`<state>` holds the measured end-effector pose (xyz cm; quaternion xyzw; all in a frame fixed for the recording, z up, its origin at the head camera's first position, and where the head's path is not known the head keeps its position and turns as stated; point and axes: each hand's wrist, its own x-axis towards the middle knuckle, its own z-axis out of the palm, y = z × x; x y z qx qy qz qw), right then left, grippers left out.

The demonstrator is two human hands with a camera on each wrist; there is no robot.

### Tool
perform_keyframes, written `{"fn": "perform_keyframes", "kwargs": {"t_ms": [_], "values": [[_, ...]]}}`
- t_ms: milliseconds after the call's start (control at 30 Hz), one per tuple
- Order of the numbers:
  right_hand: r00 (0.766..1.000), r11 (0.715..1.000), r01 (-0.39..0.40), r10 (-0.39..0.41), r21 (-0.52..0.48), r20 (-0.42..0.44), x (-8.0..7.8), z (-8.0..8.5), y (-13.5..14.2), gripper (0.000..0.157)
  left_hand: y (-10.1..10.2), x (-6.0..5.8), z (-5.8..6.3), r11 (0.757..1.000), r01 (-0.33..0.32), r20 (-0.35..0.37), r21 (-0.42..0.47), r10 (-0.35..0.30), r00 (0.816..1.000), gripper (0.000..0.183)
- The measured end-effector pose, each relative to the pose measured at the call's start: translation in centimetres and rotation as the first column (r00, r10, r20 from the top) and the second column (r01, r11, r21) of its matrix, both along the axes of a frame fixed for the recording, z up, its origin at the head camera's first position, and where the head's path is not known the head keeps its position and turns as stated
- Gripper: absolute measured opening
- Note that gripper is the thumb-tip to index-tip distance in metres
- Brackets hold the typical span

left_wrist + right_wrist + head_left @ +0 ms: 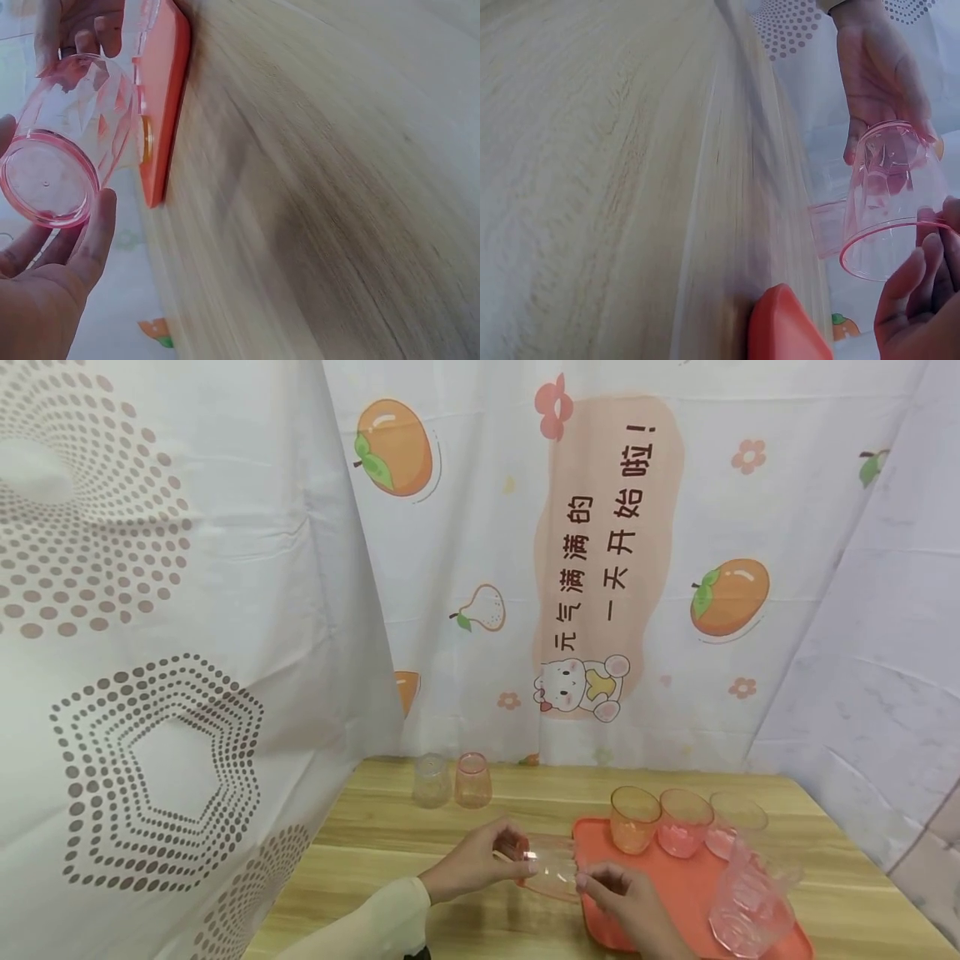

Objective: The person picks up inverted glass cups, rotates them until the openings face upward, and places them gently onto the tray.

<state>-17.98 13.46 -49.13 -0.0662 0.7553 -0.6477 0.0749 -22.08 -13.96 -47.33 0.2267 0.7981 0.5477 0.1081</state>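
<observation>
The wooden table (375, 839) carries a red tray (678, 889) with a pale pink jug (750, 910) on it. Near the tray's left edge, a pink-tinted faceted cup (553, 868) is held sideways — left hand (480, 864) gripping its base, right hand (628, 897) pinching its rim. The left wrist view shows the round base; the head view hides it. On the tray stand an orange cup (635, 827), a pink cup (682, 835) and a clear cup (738, 814).

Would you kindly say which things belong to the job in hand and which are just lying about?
In the job, apparently:
see-through pink tumbler, in left hand and right hand
red, round-cornered tray, perhaps

Untouched, seemingly just lying about:
clear textured pitcher
amber tumbler, coral-pink tumbler and colourless tumbler on the tray
pair of see-through tumblers behind
</observation>
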Motion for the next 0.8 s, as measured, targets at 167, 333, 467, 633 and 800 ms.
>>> {"fn": "perform_keyframes", "kwargs": {"t_ms": [167,333,467,633,800], "values": [[0.999,1.000,0.008,-0.007,0.015,-0.046,0.0,0.4,0.0,0.027,-0.1,-0.3,-0.2,1.000,0.021,-0.018,-0.006,-0.022,1.000,0.042],[0.985,0.994,0.048,-0.031,0.098,-0.171,0.3,0.9,0.0,0.018,0.0,-0.3,-0.3,0.998,0.021,-0.012,-0.051,-0.021,1.000,0.051],[0.971,0.983,0.080,-0.038,0.167,-0.237,0.5,1.2,0.2,0.013,0.0,-0.1,-0.6,0.996,0.018,0.012,-0.088,-0.017,1.000,0.048],[0.967,0.967,0.114,-0.055,0.227,-0.250,0.5,1.6,0.6,0.014,-0.2,-0.3,-1.6,0.993,0.020,0.002,-0.116,-0.020,1.000,0.023],[0.945,0.955,0.149,-0.061,0.257,-0.322,0.5,1.7,1.1,0.008,0.0,-0.2,-2.1,0.991,-0.018,0.013,-0.135,0.020,1.000,0.010]]}}
